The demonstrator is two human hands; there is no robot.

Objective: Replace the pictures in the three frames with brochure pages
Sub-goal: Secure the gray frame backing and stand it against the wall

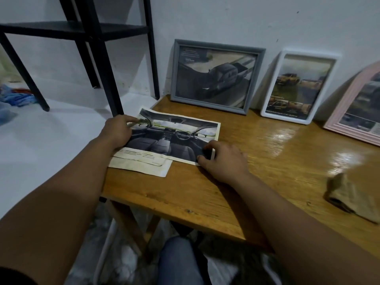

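Observation:
A brochure page (pixel 172 136) showing a car interior lies at the left end of the wooden table (pixel 246 173), with another sheet (pixel 148 164) partly under it. My left hand (pixel 119 130) grips the page's left edge. My right hand (pixel 222 159) pinches its lower right corner. Three frames lean on the wall behind: a grey frame (pixel 216 76), a white frame (pixel 298 87) and a pink frame (pixel 357 108) cut off at the right. Each shows a printed vehicle page.
A crumpled brown cloth (pixel 353 198) lies on the table at the right. A black metal shelf (pixel 82 38) stands on the white floor at the left. Blue fabric (pixel 16 97) lies on the floor at far left. My knee (pixel 178 260) is below the table edge.

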